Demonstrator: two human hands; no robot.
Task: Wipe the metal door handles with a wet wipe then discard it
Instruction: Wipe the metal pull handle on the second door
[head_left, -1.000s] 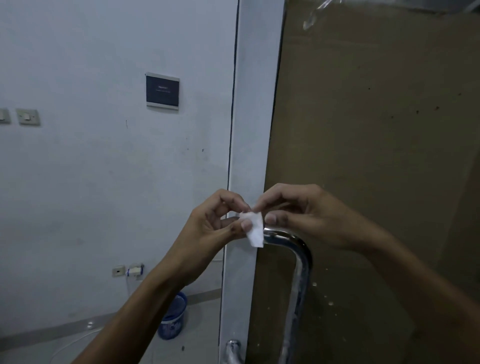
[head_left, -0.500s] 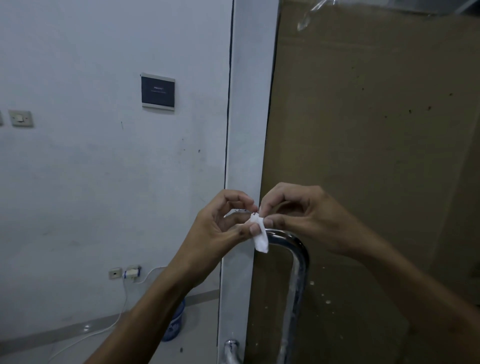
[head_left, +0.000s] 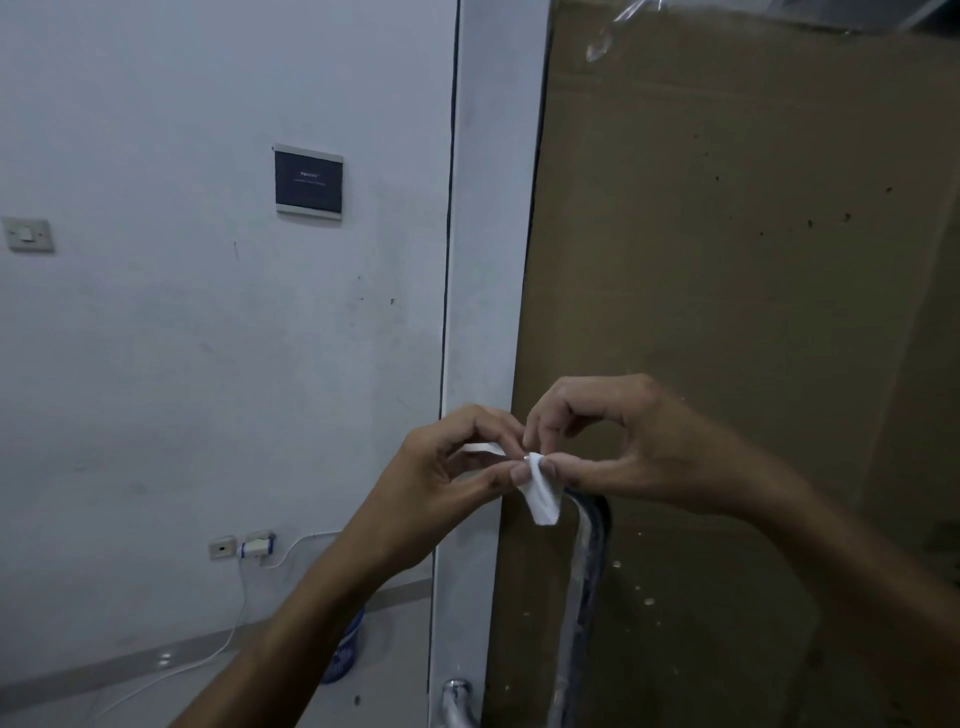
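Cardboard-covered door right of white frame. Metal door handle runs down near door's left edge. Left hand and right hand both pinch small white wet wipe just above handle's top bend.

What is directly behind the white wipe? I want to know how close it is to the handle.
Behind the wet wipe, pinched by the left hand and right hand, is the top bend of the metal door handle. Contact cannot be told; the hands cover that bend.
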